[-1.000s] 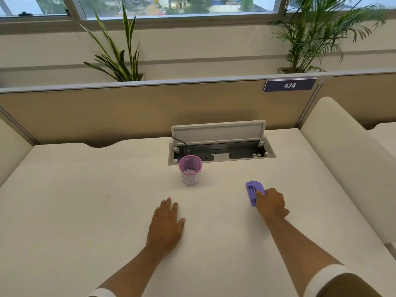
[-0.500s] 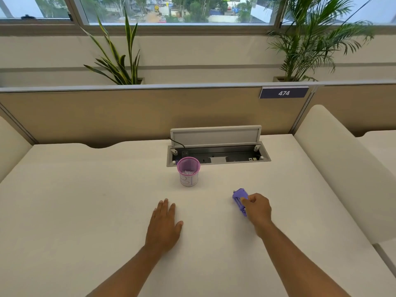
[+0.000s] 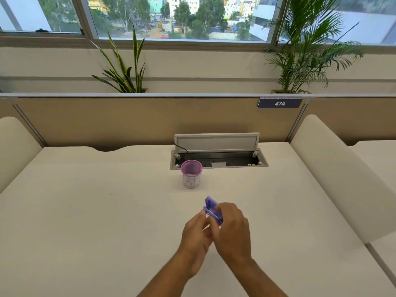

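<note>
Two hands meet mid-desk on one small purple plastic piece (image 3: 211, 207). The right hand (image 3: 232, 230) wraps it from the right, fingers curled over its top edge. The left hand (image 3: 196, 234) pinches the near left end; its fingertips are partly hidden behind the right hand. The piece is tilted with its far corner up, held over the desk (image 3: 96, 211), just nearer the person than the cup (image 3: 191, 176) and not touching it. It is boxy, flat-sided and glossy, with a pale strip across its face. I cannot tell what it is.

Surroundings:
- The cup is a round pink wire-mesh holder with a white paper liner that has blue line marks. Small pale bits lie in the bottom. It stands upright between the hands and the cable box (image 3: 218, 160).
- The cable box is a grey metal rectangle recessed in the desk. Its lid (image 3: 216, 141) is flipped up at the back, and a black cable (image 3: 181, 146) runs in at the left end. The cup overlaps its front left corner in view.
- The desk top is matte cream and smooth, with a scalloped cutout at the back left.
- The tan partition (image 3: 128, 118) carries a dark plate (image 3: 279, 103) reading 474.
- Cream rounded side panels stand at the right (image 3: 334, 172) and left (image 3: 15, 146).
- Behind the partition are a stiff-leaved plant (image 3: 126, 71), a feathery palm (image 3: 304, 50) and a window (image 3: 182, 18).

Nothing lies between the hands and the cup.
</note>
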`<state>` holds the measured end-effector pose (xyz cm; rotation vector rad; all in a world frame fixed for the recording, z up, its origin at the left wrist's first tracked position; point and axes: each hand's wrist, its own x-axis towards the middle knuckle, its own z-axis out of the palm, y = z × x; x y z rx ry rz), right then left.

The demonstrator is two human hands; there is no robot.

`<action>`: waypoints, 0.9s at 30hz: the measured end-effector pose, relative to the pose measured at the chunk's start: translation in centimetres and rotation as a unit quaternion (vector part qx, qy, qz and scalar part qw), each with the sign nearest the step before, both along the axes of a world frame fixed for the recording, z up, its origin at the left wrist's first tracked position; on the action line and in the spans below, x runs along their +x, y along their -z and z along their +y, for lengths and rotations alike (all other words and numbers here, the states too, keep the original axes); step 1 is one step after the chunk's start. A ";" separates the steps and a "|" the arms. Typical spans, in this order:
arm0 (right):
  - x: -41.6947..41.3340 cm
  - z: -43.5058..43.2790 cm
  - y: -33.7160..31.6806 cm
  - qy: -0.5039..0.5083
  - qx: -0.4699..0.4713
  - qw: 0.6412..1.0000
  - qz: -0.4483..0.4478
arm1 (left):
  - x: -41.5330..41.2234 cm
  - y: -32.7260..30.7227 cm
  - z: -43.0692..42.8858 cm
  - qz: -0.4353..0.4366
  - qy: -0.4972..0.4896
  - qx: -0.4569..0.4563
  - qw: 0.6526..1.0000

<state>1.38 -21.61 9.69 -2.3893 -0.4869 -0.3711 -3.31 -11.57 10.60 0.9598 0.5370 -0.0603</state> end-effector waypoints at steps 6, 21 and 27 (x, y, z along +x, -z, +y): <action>-2.9 0.4 -0.8 -0.044 -0.006 0.995 -0.092 | -1.4 -1.4 0.4 -0.001 -0.037 -0.014 0.999; -4.8 -1.5 -0.6 -0.191 -0.076 0.965 -0.160 | -3.7 -1.3 2.2 0.025 -0.090 -0.104 0.990; -5.2 -1.5 -1.4 -0.205 -0.085 0.955 -0.198 | -3.7 -1.9 2.2 0.001 -0.066 -0.144 0.987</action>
